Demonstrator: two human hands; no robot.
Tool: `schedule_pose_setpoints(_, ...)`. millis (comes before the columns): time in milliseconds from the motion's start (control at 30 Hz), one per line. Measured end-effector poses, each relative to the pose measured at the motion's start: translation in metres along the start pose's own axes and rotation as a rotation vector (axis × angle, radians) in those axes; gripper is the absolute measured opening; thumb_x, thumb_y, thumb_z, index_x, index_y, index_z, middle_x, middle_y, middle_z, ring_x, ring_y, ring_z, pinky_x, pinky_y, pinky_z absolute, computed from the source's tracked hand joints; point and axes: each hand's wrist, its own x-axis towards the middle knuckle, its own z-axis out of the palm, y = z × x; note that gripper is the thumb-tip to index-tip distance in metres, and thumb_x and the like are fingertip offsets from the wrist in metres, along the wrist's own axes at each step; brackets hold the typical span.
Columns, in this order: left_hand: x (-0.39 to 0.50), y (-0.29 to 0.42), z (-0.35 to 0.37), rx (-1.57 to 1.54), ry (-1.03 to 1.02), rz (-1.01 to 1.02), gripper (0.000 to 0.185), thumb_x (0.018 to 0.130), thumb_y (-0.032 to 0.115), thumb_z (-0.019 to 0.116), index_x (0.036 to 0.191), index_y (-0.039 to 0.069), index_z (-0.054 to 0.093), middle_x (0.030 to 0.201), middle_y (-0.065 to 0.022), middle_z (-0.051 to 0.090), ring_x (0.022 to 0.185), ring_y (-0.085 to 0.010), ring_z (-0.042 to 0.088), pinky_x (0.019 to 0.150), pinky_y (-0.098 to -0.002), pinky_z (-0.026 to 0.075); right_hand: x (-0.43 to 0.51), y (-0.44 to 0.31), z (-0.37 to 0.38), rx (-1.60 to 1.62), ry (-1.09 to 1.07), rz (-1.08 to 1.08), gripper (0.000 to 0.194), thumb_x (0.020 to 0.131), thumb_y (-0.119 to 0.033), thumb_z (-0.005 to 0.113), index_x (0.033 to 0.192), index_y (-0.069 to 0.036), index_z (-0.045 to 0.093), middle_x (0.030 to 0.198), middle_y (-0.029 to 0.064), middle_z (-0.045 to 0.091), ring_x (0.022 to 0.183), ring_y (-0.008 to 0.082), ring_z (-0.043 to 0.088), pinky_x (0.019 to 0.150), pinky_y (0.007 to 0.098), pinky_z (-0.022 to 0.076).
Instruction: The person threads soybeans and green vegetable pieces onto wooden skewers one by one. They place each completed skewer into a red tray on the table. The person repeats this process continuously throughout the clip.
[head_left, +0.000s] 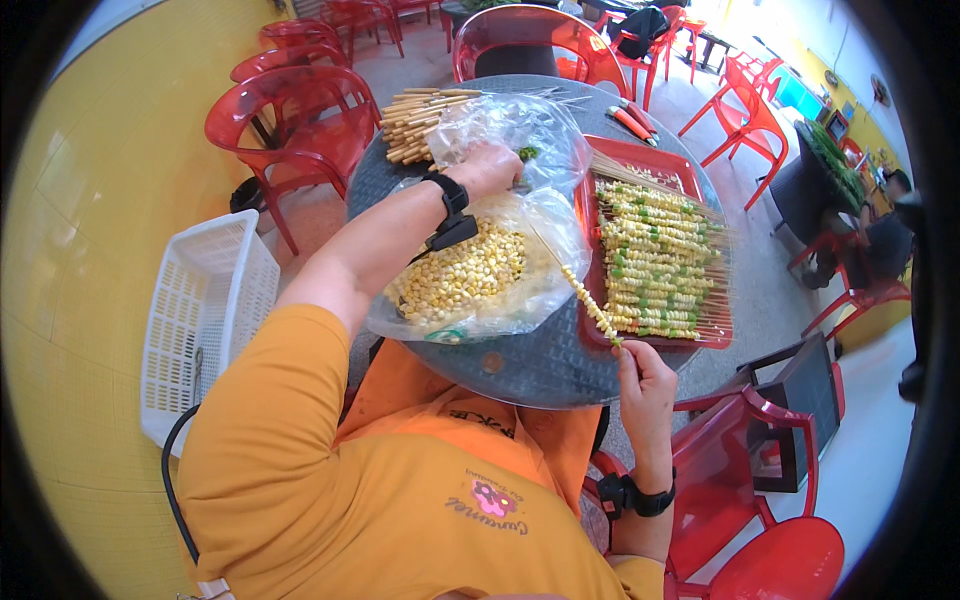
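My right hand (646, 382) pinches the near end of a skewer (591, 304) threaded with pale yellow pieces that look like corn kernels, with green at that end. Its bare stick points up and left over a clear plastic bag of loose kernels (457, 277). My left hand (491, 166) reaches into a second clear bag (555, 142) holding green pieces (528, 154); its fingertips are partly hidden, so whether they hold anything is unclear. On the right, a red tray (592, 330) bears rows of filled yellow-and-green skewers (656, 262).
The round grey table (525, 375) also holds a pile of wooden sticks (420, 124), thin skewers and red-handled tools (634, 124). A white plastic basket (202, 315) stands at left. Red chairs (300, 127) surround the table. Another person (885, 232) sits at far right.
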Motion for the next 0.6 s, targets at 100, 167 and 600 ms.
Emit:
schedule_pose_setpoints(100,0.002,0.006,-0.004,-0.101,-0.033,-0.077,0.024,0.072,0.013,0.070,0.095,0.018,0.075,0.093,-0.0129,0.071,0.090,-0.0334,0.068,0.078,-0.0455,0.053,0.001,0.003,-0.001,-0.001,0.006,-0.004,0.012,0.095,-0.007,0.059,0.099,0.003,0.065,0.069,0.0004,0.053,0.062,0.0052,0.044,0.054,0.0239,0.0380)
schedule_pose_setpoints(167,0.002,0.007,-0.004,-0.080,-0.040,-0.080,0.024,0.075,0.018,0.070,0.099,0.020,0.076,0.097,-0.0127,0.072,0.093,-0.0331,0.068,0.081,-0.0465,0.053,0.001,0.003,0.001,-0.005,-0.013,0.016,0.012,0.095,-0.007,0.060,0.099,0.002,0.065,0.069,0.0043,0.055,0.061,0.0079,0.047,0.055,0.0256,0.0403)
schedule_pose_setpoints(600,0.009,-0.014,0.001,-0.968,0.185,-0.305,0.027,0.080,0.011,0.070,0.105,0.004,0.071,0.082,-0.0108,0.071,0.078,-0.0198,0.068,0.073,-0.0320,0.053,-0.001,-0.001,0.004,0.043,-0.007,-0.010,0.012,0.095,-0.007,0.060,0.100,0.003,0.065,0.070,-0.0002,0.055,0.062,0.0051,0.046,0.054,0.0234,0.0385)
